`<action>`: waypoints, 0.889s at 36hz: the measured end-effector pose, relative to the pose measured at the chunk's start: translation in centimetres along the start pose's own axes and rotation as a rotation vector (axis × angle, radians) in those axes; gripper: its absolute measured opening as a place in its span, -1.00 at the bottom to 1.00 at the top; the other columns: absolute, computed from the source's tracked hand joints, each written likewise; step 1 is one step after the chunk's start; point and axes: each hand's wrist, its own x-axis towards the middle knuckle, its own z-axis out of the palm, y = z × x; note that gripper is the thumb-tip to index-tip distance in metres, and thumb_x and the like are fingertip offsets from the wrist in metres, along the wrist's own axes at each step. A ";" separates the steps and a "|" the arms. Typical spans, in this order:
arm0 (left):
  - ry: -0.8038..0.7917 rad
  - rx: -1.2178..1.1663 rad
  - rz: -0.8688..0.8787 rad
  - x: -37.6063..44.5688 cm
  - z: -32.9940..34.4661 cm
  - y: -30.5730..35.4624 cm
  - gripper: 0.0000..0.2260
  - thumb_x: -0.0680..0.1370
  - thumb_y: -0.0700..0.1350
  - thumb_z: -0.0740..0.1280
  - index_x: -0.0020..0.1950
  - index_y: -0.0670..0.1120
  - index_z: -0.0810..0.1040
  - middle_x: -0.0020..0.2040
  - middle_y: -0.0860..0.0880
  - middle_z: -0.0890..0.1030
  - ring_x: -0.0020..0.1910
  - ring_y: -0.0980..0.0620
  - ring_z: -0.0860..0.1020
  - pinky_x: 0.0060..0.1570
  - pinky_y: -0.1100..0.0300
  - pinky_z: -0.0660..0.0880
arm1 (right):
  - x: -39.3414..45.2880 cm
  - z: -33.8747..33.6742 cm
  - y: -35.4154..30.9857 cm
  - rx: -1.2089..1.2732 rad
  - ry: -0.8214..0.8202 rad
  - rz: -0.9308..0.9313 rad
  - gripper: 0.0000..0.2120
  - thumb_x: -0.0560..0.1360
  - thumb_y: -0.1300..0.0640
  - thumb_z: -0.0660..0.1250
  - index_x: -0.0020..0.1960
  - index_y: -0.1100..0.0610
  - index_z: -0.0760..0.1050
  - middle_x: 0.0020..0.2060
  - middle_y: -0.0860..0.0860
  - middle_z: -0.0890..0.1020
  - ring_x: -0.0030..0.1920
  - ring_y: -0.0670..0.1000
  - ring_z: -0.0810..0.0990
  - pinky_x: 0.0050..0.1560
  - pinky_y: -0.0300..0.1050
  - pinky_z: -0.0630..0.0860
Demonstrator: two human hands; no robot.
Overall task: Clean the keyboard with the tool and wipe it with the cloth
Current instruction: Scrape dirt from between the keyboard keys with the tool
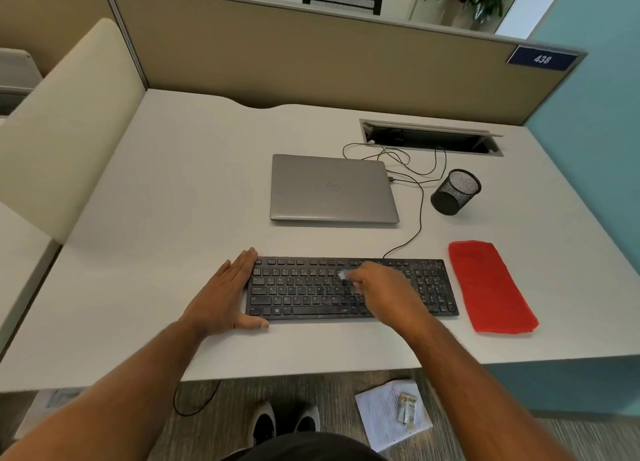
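Brushing stage: right hand pinches small pale cleaning tool mid black flat keyboard; left hand, fingers straight, braces left end. Folded red cloth untouched at right; wiping remains.

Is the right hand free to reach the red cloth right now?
Probably not yet: the right hand grips a small tool over the keyboard. The red cloth lies uncovered just right of it, path unobstructed.

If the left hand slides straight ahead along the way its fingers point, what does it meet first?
Probably nothing nearby: the left hand points past the black keyboard's left end over bare white desk; the closed grey laptop seems to lie right of that line.
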 end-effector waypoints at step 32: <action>-0.001 -0.005 -0.004 -0.1 -0.2 0.2 0.30 0.28 0.65 0.31 0.68 0.00 -0.30 0.68 0.09 -0.23 0.66 0.15 -0.21 0.62 0.16 -0.25 | 1.3 -0.2 0.3 0.371 -0.129 0.195 -0.76 0.67 0.20 0.23 0.05 0.04 0.68 -0.08 -0.02 0.67 -0.05 0.04 0.67 0.04 0.02 0.62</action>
